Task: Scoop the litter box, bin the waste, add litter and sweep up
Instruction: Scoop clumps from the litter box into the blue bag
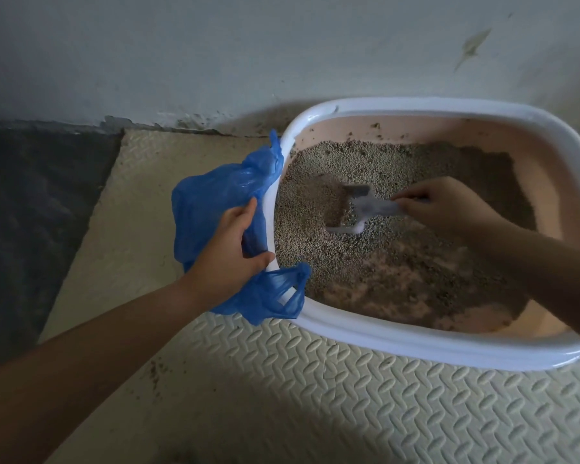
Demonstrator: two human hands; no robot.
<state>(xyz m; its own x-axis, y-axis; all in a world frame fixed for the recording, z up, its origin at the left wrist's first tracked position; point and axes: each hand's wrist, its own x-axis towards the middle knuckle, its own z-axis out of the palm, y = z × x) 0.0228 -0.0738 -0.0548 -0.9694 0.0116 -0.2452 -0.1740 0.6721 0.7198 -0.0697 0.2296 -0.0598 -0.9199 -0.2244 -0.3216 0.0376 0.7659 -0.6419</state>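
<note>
A litter box [375,336] with a white rim and pink inside stands on the mat by the wall. Grey-brown litter [382,262] covers most of its floor, with bare pink patches toward the near side. My right hand [446,209] grips the handle of a pale scoop [359,209]. The scoop's head is dug into the litter at the box's left half and holds a heap of it. My left hand [235,249] holds a blue plastic bag [208,202] against the box's left rim, and the bag's handles drape over the rim.
A cream mat [315,396] with a raised tread pattern lies under the box, with spilled litter specks [154,370] on its left part. A dark floor strip [31,212] runs along the left. The pale wall [215,55] stands right behind the box.
</note>
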